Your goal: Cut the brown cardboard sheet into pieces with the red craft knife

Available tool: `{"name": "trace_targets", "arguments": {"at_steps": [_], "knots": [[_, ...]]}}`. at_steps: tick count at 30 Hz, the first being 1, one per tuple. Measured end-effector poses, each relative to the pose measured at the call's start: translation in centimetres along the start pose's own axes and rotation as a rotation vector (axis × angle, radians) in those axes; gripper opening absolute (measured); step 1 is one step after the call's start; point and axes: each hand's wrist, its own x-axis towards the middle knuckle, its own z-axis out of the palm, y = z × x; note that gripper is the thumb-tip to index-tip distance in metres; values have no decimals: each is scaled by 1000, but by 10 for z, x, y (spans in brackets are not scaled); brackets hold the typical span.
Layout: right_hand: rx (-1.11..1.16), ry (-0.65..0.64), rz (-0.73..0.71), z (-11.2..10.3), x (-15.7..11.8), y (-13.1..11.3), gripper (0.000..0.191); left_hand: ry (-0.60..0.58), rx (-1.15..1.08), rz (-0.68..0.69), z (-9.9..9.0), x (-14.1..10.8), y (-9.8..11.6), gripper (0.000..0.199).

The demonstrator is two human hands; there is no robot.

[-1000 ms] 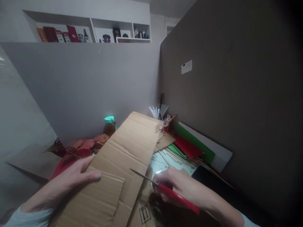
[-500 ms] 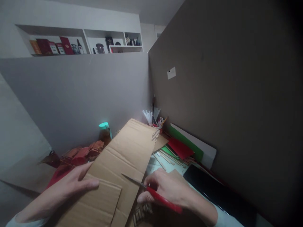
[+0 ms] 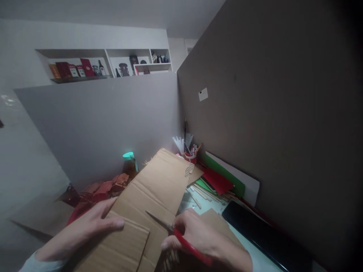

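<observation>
A long sheet of brown cardboard (image 3: 154,187) slants across the middle, creased and torn at its far right corner. Lying over its near part is a smaller cardboard piece (image 3: 124,240). My left hand (image 3: 103,223) grips both at the left edge, thumb on top of the small piece and fingers hidden beneath. In my right hand (image 3: 195,232) is a pair of scissors (image 3: 188,243) with red handles. One blade lies over the face of the long sheet, pointing left, close to the small piece's far edge; the other blade is not visible.
A dark case (image 3: 261,234) lies at the right. Red paper (image 3: 218,180), a green sheet (image 3: 227,173) and thin wooden sticks (image 3: 205,192) lie behind it. A pen cup (image 3: 191,156) and a teal-lidded jar (image 3: 129,166) stand by the partition, with crumpled red material (image 3: 104,189) at left.
The whole view has shifted, so things appear slightly lower and further right. My right hand and the scissors have turned a little against the cardboard; both hands keep their holds.
</observation>
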Motion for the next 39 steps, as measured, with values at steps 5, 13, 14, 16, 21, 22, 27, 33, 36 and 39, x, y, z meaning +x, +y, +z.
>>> {"name": "trace_targets", "arguments": {"at_steps": [5, 13, 14, 16, 21, 22, 27, 33, 36, 39], "knots": [[25, 45, 11, 7, -6, -7, 48, 51, -31, 14, 6, -4, 5, 71], [80, 38, 39, 12, -7, -7, 35, -85, -121, 64, 7, -3, -2, 66], [115, 40, 51, 12, -6, -4, 38, -110, -126, 75, 7, -3, -2, 66], [165, 52, 60, 14, -3, 1, 42, -90, -117, 75, 7, -3, 0, 67], [148, 122, 56, 21, -4, 2, 43, 79, -37, 65, 10, -10, 7, 66], [126, 134, 60, 21, -5, 0, 43, 112, -7, 40, 10, -11, 9, 67], [29, 141, 16, 20, -10, -8, 40, 103, -54, -25, 12, -14, 12, 72], [7, 188, 39, 23, -4, 0, 35, -90, -26, 98, 3, 2, 6, 71], [-16, 203, 51, 23, 0, 3, 37, -14, 76, 162, -3, 9, 3, 74], [-37, 212, 65, 16, 0, -3, 37, 65, 169, 218, -5, 10, 4, 71]]}}
